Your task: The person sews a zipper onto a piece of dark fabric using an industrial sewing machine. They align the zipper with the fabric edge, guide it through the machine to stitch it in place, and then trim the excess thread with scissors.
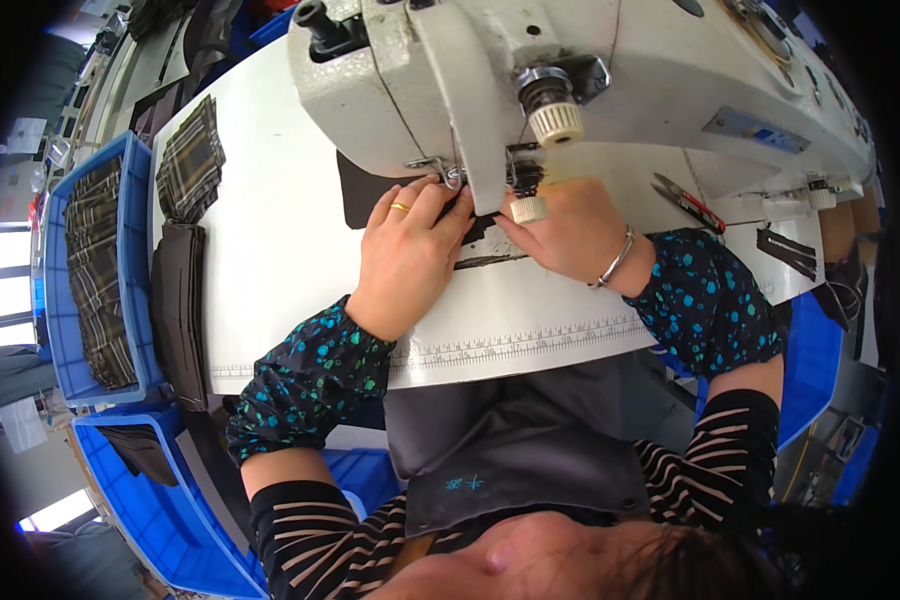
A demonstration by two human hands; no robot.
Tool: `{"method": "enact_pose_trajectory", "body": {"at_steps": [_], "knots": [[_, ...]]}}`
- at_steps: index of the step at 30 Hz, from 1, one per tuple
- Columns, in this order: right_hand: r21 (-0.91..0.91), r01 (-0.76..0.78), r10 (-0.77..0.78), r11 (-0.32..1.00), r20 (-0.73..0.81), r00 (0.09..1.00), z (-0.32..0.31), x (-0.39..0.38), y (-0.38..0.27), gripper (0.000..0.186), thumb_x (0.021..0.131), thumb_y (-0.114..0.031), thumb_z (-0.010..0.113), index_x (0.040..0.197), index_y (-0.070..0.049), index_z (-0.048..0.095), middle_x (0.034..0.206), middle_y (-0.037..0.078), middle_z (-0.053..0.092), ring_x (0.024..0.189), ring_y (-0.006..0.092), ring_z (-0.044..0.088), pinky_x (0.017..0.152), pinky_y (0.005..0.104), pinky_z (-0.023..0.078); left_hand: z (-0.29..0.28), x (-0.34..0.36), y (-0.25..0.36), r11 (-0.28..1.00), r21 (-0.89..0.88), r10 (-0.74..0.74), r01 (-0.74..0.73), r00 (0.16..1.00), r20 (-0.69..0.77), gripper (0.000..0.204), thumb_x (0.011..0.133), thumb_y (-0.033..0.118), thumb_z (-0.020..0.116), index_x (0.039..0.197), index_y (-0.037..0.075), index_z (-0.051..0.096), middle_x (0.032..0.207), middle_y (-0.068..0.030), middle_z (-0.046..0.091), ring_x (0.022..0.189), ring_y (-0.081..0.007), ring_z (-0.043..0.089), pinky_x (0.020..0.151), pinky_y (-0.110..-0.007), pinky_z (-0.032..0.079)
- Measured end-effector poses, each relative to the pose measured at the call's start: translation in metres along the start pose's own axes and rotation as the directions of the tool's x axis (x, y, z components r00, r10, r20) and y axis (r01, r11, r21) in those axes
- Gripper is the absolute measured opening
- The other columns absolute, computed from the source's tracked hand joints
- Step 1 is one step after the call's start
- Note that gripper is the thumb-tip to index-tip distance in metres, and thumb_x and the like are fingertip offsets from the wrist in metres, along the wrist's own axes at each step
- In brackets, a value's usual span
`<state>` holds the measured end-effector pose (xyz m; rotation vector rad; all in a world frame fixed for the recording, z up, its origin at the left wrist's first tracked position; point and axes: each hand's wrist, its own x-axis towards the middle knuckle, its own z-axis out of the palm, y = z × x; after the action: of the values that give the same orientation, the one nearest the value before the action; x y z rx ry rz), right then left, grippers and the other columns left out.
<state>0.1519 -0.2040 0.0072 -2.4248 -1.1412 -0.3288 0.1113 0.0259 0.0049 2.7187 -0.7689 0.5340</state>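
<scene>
My left hand (410,245) lies on a dark brown flat piece (362,195) under the head of a white sewing machine (370,110). Its fingers are stretched out and a little apart, pointing to the needle area. On the other side of the needle, my right hand (570,230) is closed, with the thumb reaching toward a small dark strip (478,232). A cream knob (528,208) and the machine hide several of its fingertips, so what they pinch cannot be made out. The needle point is hidden too.
Red-handled thread snips (690,202) and dark strips (788,252) lie right. Plaid pieces (192,160) and stacked dark panels (177,300) sit at the table's left edge. Beyond them stands a blue bin (142,270) of plaid pieces; another blue bin (160,520) is nearer.
</scene>
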Motion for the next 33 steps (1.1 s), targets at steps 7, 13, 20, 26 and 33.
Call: {"method": "enact_pose_trajectory", "body": {"at_steps": [7, 13, 20, 26, 33], "knots": [[0.025, 0.002, -0.002, 1.0, -0.004, 1.0, -0.001, 0.001, 0.0, 0.02, 0.093, -0.026, 0.076, 0.086, -0.009, 0.068, 0.072, 0.009, 0.065, 0.064, 0.0331, 0.066, 0.058, 0.0463, 0.05, -0.004, 0.003, 0.004, 1.0, -0.026, -0.004, 0.003, 0.999, -0.044, 0.025, 0.09, 0.009, 0.078, 0.115, 0.008, 0.079, 0.117, -0.0051, 0.072, 0.113, -0.0289, 0.067, 0.091, -0.042, 0.054], [0.01, 0.009, -0.009, 1.0, -0.017, 1.0, 0.001, 0.003, 0.001, 0.021, 0.093, -0.027, 0.076, 0.084, -0.01, 0.067, 0.069, 0.008, 0.064, 0.062, 0.0327, 0.065, 0.057, 0.0458, 0.05, -0.004, 0.004, 0.002, 0.999, -0.033, -0.016, 0.014, 0.999, -0.046, 0.026, 0.09, 0.01, 0.077, 0.116, 0.008, 0.079, 0.113, -0.0046, 0.07, 0.107, -0.0273, 0.068, 0.088, -0.041, 0.053], [0.019, -0.004, 0.004, 1.0, -0.008, 1.0, 0.006, 0.003, 0.006, 0.025, 0.094, -0.03, 0.076, 0.083, -0.009, 0.069, 0.065, 0.009, 0.063, 0.059, 0.0338, 0.064, 0.055, 0.0467, 0.049, -0.003, 0.004, 0.001, 0.999, -0.032, -0.019, 0.017, 0.999, -0.048, 0.025, 0.09, 0.009, 0.078, 0.115, 0.009, 0.08, 0.112, -0.0046, 0.07, 0.105, -0.0271, 0.068, 0.087, -0.041, 0.053], [-0.01, -0.061, 0.061, 0.998, 0.003, 0.998, 0.0, 0.006, 0.009, 0.012, 0.094, -0.021, 0.071, 0.098, -0.01, 0.07, 0.093, 0.003, 0.068, 0.071, 0.0306, 0.07, 0.06, 0.0432, 0.055, -0.003, 0.004, 0.001, 1.0, -0.026, -0.017, 0.016, 0.998, -0.056, 0.025, 0.09, 0.009, 0.078, 0.115, 0.008, 0.079, 0.114, -0.0049, 0.07, 0.109, -0.0274, 0.068, 0.089, -0.041, 0.053], [-0.034, -0.03, 0.032, 0.999, 0.042, 0.999, 0.002, 0.006, 0.011, 0.013, 0.095, -0.019, 0.067, 0.099, -0.008, 0.072, 0.1, 0.004, 0.071, 0.07, 0.0301, 0.071, 0.058, 0.0428, 0.056, -0.002, 0.002, 0.001, 1.0, -0.005, -0.004, 0.004, 0.998, -0.06, 0.026, 0.09, 0.01, 0.079, 0.116, 0.007, 0.078, 0.118, -0.005, 0.072, 0.113, -0.0293, 0.068, 0.093, -0.043, 0.053]]}}
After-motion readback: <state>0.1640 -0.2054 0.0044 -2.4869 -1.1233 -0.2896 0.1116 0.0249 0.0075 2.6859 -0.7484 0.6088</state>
